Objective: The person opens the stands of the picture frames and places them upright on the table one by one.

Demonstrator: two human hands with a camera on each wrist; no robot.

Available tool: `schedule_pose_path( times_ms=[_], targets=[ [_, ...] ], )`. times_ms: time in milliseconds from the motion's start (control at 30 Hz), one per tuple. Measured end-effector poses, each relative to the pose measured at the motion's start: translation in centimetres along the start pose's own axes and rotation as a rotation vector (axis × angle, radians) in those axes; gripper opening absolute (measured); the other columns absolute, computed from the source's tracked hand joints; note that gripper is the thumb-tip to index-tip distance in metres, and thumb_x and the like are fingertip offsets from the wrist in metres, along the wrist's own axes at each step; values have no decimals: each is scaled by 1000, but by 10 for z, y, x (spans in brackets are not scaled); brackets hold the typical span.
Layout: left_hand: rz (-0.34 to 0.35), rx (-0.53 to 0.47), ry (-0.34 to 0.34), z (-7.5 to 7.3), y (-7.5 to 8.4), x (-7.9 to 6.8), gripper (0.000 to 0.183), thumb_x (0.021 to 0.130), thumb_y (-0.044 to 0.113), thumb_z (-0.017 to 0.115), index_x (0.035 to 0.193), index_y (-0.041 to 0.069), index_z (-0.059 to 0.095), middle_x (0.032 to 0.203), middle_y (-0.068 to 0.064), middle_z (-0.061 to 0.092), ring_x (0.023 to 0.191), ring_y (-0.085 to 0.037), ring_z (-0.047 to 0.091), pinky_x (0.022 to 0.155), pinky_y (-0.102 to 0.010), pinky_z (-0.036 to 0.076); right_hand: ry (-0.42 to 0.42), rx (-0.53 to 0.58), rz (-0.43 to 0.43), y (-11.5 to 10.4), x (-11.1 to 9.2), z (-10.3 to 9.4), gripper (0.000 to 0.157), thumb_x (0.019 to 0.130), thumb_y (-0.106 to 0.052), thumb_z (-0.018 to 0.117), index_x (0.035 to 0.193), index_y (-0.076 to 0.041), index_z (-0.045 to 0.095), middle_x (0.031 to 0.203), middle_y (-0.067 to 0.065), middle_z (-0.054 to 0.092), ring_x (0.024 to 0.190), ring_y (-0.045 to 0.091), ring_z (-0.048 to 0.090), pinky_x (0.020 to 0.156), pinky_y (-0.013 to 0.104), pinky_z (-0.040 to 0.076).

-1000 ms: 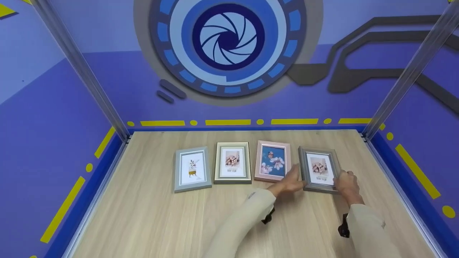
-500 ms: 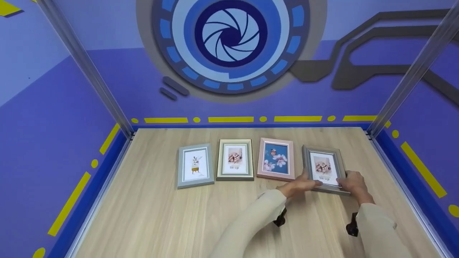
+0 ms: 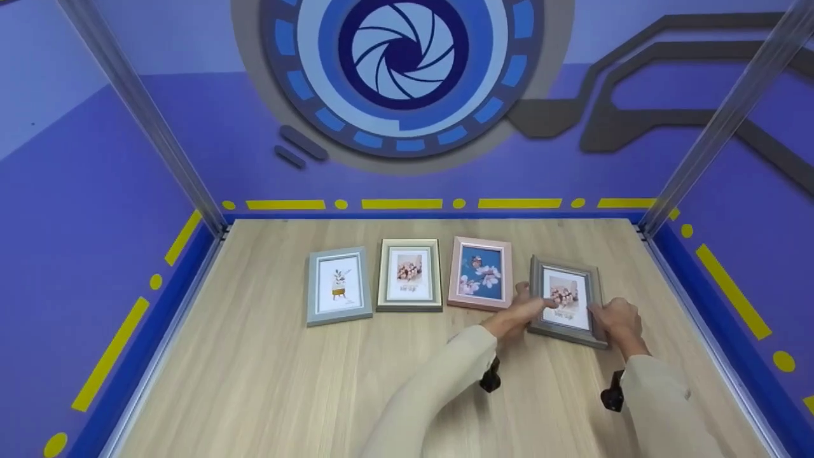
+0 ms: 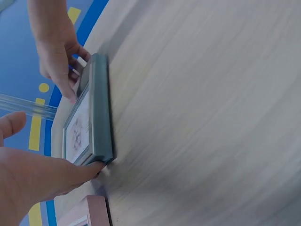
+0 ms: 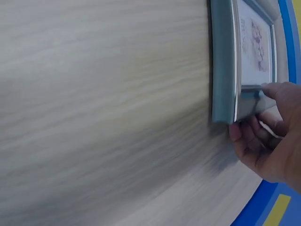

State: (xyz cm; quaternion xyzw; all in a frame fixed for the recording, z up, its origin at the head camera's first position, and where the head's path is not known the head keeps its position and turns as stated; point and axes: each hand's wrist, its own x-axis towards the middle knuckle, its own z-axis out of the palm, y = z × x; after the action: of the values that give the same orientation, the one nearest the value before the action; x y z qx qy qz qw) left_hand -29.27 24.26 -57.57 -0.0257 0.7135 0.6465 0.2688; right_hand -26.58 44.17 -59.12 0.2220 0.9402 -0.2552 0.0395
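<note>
A grey-brown picture frame point(image 3: 563, 321) with a small group photo lies at the right end of a row, slightly turned. My left hand point(image 3: 518, 313) is at its left side, thumb above the border. In the left wrist view, that hand point(image 4: 42, 174) has its thumb raised and its straight fingers touching the frame's side. My right hand point(image 3: 618, 321) grips the opposite side. The right wrist view has this hand's point(image 5: 277, 141) thumb on the border and its fingers curled at the edge. A pink picture frame point(image 3: 453, 273) with blossoms lies left of my left hand.
Further left in the row lie a cream picture frame point(image 3: 382, 280) and a light blue-grey picture frame point(image 3: 311, 292). The wooden table point(image 3: 286, 388) has blue-purple walls point(image 3: 191, 146) at its back and sides, with metal posts point(image 3: 152, 127) at the corners.
The grey-brown frame has shifted slightly toward me. My left hand has moved up along its left side, its thumb going from the lower corner to above the left border. My right hand keeps its side.
</note>
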Motion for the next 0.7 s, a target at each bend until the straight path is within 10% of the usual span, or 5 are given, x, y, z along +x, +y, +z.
schedule_pose_path(
  times_ms=[533, 700],
  targets=[
    [-126, -275, -104, -5, 2, -3, 103, 74, 26, 70, 152, 5, 7, 159, -12, 3, 141, -24, 15, 117, -44, 12, -137, -52, 52, -17, -15, -27, 20, 86, -18, 53, 72, -4, 48, 69, 10, 51, 60, 21, 51, 47, 28, 42],
    [-88, -360, -77, -3, 2, -1, 87, 72, 19, 70, 143, -2, 24, 148, -16, 25, 131, -28, 28, 115, -45, 21, -91, -75, 39, -21, -17, -34, 24, 88, -21, 53, 70, -5, 48, 73, 13, 51, 68, 26, 50, 53, 33, 40]
  ],
)
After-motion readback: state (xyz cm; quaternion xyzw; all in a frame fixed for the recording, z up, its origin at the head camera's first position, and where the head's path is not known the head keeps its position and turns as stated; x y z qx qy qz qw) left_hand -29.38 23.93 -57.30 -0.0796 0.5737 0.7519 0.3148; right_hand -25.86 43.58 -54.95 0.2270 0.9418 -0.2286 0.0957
